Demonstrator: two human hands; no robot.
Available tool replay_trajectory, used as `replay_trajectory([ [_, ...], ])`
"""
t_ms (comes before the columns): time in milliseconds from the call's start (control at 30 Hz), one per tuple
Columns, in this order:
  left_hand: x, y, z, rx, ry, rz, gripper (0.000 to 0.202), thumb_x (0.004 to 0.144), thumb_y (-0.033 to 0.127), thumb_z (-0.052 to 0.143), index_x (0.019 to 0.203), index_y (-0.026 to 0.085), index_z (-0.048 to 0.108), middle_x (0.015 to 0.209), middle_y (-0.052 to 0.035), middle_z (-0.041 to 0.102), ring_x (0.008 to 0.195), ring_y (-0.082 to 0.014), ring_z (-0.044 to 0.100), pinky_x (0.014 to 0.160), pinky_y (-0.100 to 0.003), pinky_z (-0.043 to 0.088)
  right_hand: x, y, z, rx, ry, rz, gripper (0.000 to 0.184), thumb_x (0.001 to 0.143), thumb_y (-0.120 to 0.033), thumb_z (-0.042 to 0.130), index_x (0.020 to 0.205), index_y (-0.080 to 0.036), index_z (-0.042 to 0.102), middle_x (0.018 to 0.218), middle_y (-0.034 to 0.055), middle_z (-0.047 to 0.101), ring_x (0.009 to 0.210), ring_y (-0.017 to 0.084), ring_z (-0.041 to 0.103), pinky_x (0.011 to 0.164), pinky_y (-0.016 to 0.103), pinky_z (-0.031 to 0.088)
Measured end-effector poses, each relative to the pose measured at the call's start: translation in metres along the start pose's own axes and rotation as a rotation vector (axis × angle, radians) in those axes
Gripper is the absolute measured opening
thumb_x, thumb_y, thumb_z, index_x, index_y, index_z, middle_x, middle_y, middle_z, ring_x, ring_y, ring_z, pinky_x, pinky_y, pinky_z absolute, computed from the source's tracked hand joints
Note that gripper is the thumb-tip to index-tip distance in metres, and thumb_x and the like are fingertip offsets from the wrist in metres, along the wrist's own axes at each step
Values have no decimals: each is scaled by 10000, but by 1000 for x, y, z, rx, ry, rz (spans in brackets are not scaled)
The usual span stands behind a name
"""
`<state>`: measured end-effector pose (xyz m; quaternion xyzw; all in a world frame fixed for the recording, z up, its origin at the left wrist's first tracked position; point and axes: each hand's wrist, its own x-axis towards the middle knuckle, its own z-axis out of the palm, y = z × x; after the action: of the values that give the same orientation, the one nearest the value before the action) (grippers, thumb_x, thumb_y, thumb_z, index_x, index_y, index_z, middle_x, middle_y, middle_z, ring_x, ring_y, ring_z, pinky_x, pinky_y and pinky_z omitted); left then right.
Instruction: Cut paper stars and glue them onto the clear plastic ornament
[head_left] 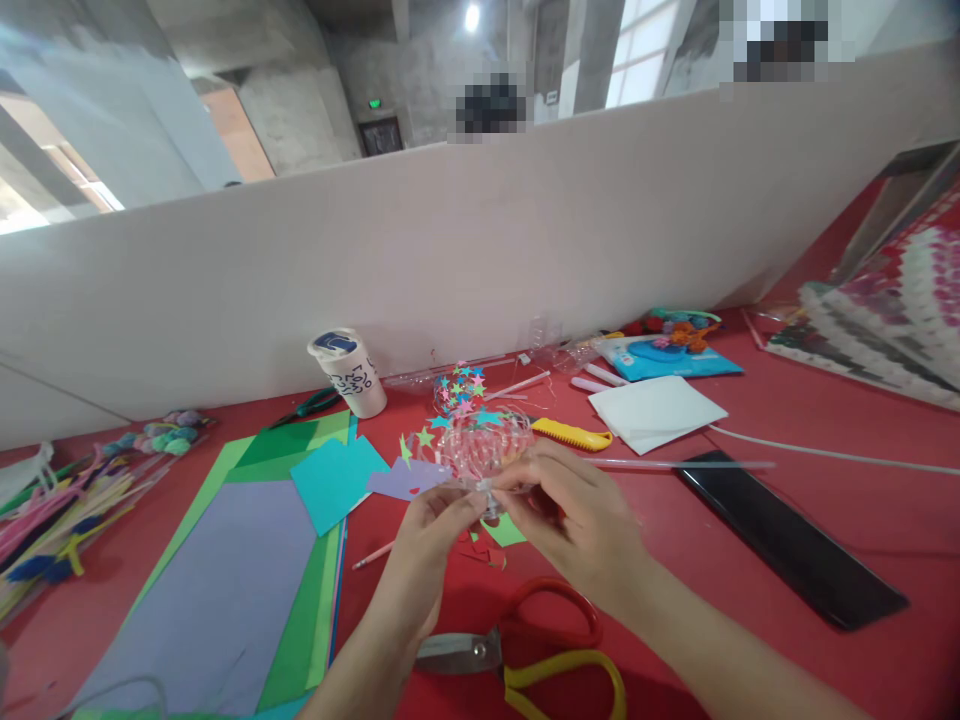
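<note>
My left hand (442,515) and my right hand (574,500) meet over the middle of the table. Both pinch a small clear piece (486,490) at the near end of a bundle of clear, pinkish loops (484,440). Exactly what the clear piece is, I cannot make out. Around the loops are small coloured stars (459,388) in blue, green and pink. Below the hands lies a pair of scissors (517,645) with one red and one yellow handle. Left of the bundle is a cut purple paper piece (394,480).
Coloured paper sheets (217,590) and a blue paper square (337,480) lie left. A paper cup (349,370) stands by the white partition (420,250). Right are a yellow cutter (574,434), white sheets (656,412), a blue packet (675,362) and a black phone-like slab (791,540).
</note>
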<state>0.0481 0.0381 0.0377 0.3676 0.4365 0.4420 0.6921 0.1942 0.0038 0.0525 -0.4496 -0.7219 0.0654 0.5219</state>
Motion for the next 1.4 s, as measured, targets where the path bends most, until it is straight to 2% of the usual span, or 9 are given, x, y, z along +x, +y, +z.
replay_trajectory([
  [133, 0, 0, 1, -20, -106, -8, 131, 629, 285, 755, 646, 167, 700, 633, 9, 655, 611, -91, 547, 625, -195, 440, -2, 1, 1, -18, 16, -45, 131, 870, -69, 527, 807, -165, 590, 730, 36, 620, 616, 120, 535, 495, 201, 409],
  [500, 0, -2, 2, -59, -205, -17, 99, 707, 249, 679, 665, 163, 704, 639, -1, 625, 622, -103, 522, 605, -205, 430, -6, 5, 5, -98, 53, -111, 140, 884, -79, 509, 831, -193, 572, 734, 44, 650, 657, 147, 598, 527, 223, 475],
  [667, 0, -1, 2, -9, -136, -1, 97, 672, 264, 714, 663, 168, 712, 659, -5, 647, 640, -103, 533, 643, -202, 437, -5, 5, 5, -121, 20, -100, 127, 894, -94, 501, 861, -178, 589, 754, 47, 654, 657, 145, 596, 587, 244, 492],
  [933, 0, -1, 0, 89, -111, 34, 133, 682, 297, 704, 644, 170, 702, 676, -19, 665, 681, -121, 552, 710, -220, 441, -3, 4, 2, -141, -23, -96, 131, 890, -85, 488, 854, -164, 587, 744, 52, 630, 643, 154, 571, 568, 252, 466],
  [1133, 4, -5, -2, 89, -131, 45, 131, 715, 295, 681, 661, 176, 699, 674, -10, 655, 671, -118, 548, 691, -214, 440, -3, 5, 3, -131, -44, -100, 132, 896, -85, 488, 867, -163, 590, 773, 65, 646, 661, 160, 575, 581, 262, 462],
  [1233, 6, -3, -3, 125, -143, 95, 123, 704, 295, 689, 673, 177, 704, 685, -16, 671, 687, -135, 572, 714, -236, 451, -3, 3, 3, -95, -31, -92, 129, 889, -78, 495, 875, -163, 592, 759, 54, 637, 665, 155, 579, 583, 254, 469],
  [1400, 5, 5, -5, 293, -139, 283, 93, 718, 274, 681, 735, 185, 702, 748, -23, 691, 762, -174, 622, 770, -274, 471, -2, -4, -2, -16, 13, -78, 113, 869, -82, 529, 893, -178, 583, 767, 29, 619, 636, 127, 555, 537, 219, 459],
])
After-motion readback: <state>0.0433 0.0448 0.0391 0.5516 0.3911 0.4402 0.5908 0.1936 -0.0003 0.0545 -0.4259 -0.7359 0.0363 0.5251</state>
